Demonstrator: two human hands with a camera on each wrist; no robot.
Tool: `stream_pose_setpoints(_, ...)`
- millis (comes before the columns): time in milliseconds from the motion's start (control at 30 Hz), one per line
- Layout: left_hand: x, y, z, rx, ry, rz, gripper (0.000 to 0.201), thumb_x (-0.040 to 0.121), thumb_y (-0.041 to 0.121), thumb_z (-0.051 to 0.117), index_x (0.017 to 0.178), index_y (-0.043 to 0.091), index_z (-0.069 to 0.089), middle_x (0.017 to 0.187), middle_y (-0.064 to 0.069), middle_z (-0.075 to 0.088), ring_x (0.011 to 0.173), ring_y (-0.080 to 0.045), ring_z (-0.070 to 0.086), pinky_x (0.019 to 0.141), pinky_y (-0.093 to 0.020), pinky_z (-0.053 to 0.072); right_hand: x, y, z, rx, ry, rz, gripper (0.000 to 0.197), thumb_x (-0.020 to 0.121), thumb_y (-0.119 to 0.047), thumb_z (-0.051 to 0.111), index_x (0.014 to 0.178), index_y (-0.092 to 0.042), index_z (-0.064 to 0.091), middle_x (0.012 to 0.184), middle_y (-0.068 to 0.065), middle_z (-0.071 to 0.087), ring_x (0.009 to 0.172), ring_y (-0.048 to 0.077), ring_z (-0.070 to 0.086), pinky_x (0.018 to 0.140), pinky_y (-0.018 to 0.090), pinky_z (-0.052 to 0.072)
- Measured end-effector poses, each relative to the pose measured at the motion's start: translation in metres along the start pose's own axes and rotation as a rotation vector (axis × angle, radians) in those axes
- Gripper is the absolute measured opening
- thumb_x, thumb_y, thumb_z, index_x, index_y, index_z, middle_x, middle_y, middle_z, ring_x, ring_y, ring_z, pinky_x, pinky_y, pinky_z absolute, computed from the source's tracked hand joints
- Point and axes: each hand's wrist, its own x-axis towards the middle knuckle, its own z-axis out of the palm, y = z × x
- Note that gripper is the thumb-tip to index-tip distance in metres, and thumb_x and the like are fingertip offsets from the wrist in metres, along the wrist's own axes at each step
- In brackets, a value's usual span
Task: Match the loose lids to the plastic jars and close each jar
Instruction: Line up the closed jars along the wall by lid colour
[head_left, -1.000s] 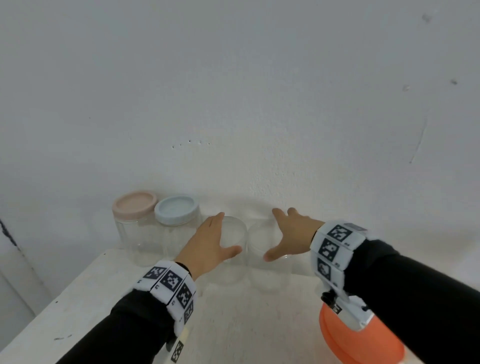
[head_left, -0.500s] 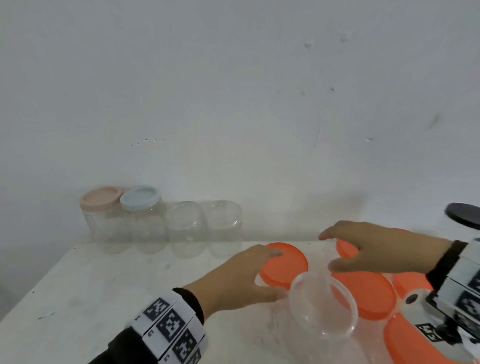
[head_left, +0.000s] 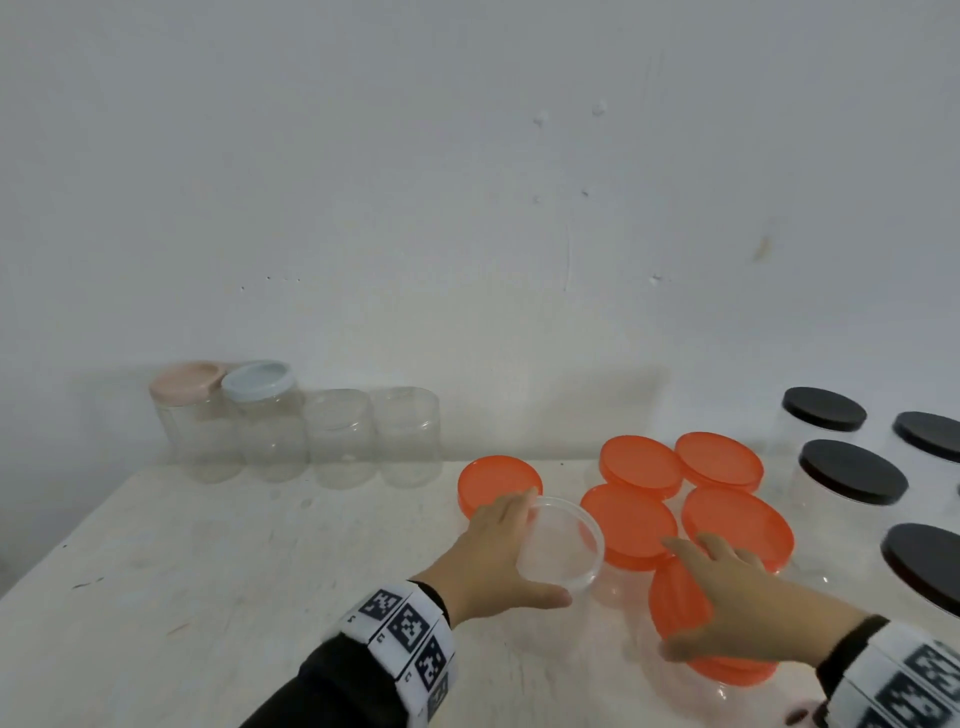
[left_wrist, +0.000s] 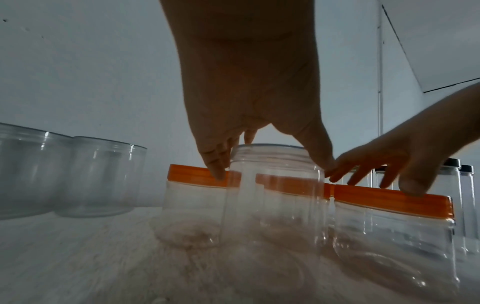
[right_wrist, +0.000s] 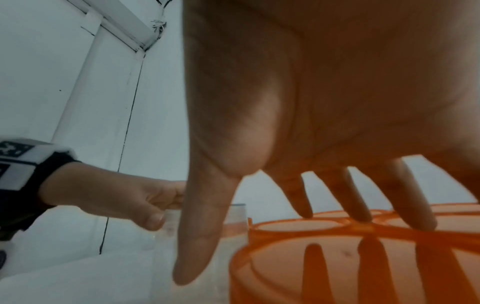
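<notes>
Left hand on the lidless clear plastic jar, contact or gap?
Touching. Right wrist view: left hand thumb presses the lidless clear plastic jar wall; left wrist view shows fingers wrapping its rim.

open jar (head_left: 563, 545): clear glossy plastic | orange lids (head_left: 737, 526): smooth plastic, slightly translucent | black lids (head_left: 852, 472): matt | counter (head_left: 208, 597): pale, rough, scuffed | wall (head_left: 467, 182): matt white, pitted

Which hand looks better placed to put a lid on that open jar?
Probably the right hand: its fingers already lie over an orange lid beside the open jar, which the left hand grips.
</notes>
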Motion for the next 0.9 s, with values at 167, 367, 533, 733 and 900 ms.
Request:
stream_pose_setpoints(167,0.001,0.007,0.006,-0.005,0.074,-0.023,0.108,0.066,0.054,0.077,0.148,0.027,0.013,0.147,0.009,0.022,0.136,-0.012,0.020,0.107,-0.027,0.024,-0.012,0.005,0.024,0.068,0.128,0.028,0.118,0.066,-0.072,0.062,0.152,-0.032,-0.008,0.157,-0.003,-0.003,0.145,0.024,0.003,0.110,0.049,0.031)
stream_pose_setpoints(367,-0.032,0.012,-0.027,-0.191,0.155,0.046,0.082,0.050,0.063,0.079,0.109,0.073,0.022,0.121,0.039,0.032,0.113,0.025,0.034,0.085,0.001,0.034,-0.019,0.004,0.025,0.136,0.122,-0.041,0.120,0.056,-0.065,0.065,0.152,-0.034,-0.001,0.142,-0.009,0.013,0.133,0.019,0.020,0.104,0.038,0.038)
stream_pose_setpoints(533,-0.060,0.007,-0.102,-0.209,0.308,0.033,0.094,0.038,0.076,0.078,0.117,0.062,0.029,0.129,0.024,0.041,0.122,0.014,0.038,0.097,-0.015,0.037,-0.025,-0.029,-0.009,0.281,0.199,-0.275,0.117,0.046,-0.074,0.060,0.149,-0.041,0.015,0.133,-0.023,0.021,0.123,0.007,0.024,0.098,0.024,0.032)
stream_pose_setpoints(733,-0.047,-0.017,-0.172,-0.119,0.595,-0.072,0.095,0.055,0.048,0.086,0.134,0.036,0.033,0.135,0.010,0.039,0.118,0.000,0.039,0.084,-0.014,0.033,0.018,-0.097,-0.063,0.355,0.515,-0.411,0.099,0.065,-0.061,0.070,0.148,-0.033,0.024,0.149,-0.009,0.022,0.132,0.021,0.026,0.106,0.036,0.030)
stream_pose_setpoints(900,-0.012,-0.048,-0.196,-0.100,0.724,-0.171,0.099,0.062,0.046,0.086,0.141,0.026,0.029,0.142,-0.001,0.038,0.124,-0.015,0.042,0.095,-0.028,0.034,0.070,-0.137,-0.067,0.243,0.520,-0.331,0.096,0.070,-0.061,0.070,0.147,-0.028,0.025,0.152,0.001,0.020,0.133,0.028,0.025,0.106,0.043,0.030)
